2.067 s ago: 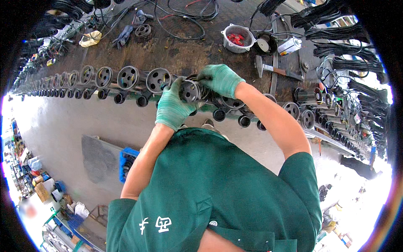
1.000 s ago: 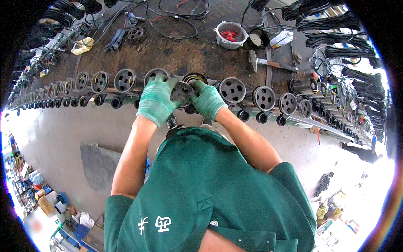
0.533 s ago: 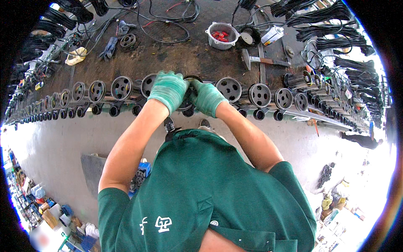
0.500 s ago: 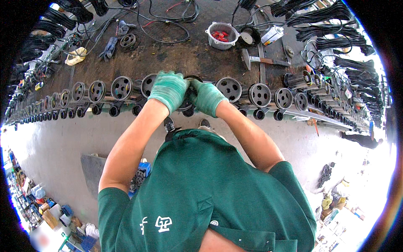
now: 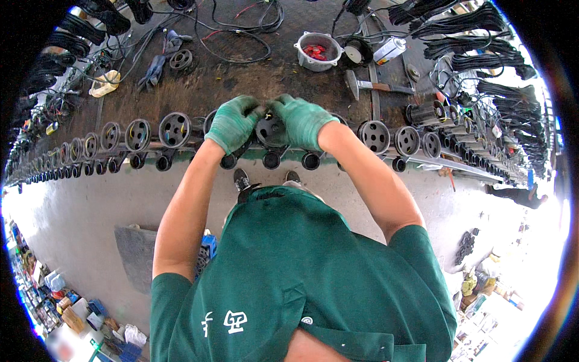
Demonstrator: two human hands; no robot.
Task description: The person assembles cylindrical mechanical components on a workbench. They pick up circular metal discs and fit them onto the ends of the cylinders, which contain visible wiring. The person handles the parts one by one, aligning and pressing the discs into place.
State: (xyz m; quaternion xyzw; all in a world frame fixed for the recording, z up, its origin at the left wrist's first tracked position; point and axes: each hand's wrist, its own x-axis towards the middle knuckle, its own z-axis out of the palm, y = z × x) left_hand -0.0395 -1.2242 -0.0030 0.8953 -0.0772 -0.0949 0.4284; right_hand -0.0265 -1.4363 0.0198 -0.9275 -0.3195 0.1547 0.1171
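My left hand (image 5: pixel 234 125) and my right hand (image 5: pixel 306 122), both in green gloves, meet with bent fingertips at the far rim of a black round housing (image 5: pixel 271 134). This housing sits in a row along the bench's near edge, its holed face turned up toward me. A small yellowish bit (image 5: pixel 268 114) shows between my fingertips, too small to name. My left fingers curl in from the left and my right fingers from the right, both pinched together. Similar round housings stand beside it, one (image 5: pixel 175 130) to the left and another (image 5: pixel 373 137) to the right.
On the dark bench (image 5: pixel 241 78) are a grey bowl of red pieces (image 5: pixel 316 52), a hammer (image 5: pixel 377 86), a spray can (image 5: pixel 389 50), a loose black disc (image 5: pixel 181 60), a blue glove (image 5: pixel 153 70) and cables (image 5: pixel 253 59). Bundled black cables (image 5: pixel 476 21) line both sides.
Both hands have drawn apart slightly, baring the housing's face between them. My fingertips now come together at its far rim, and my right elbow has swung outward.
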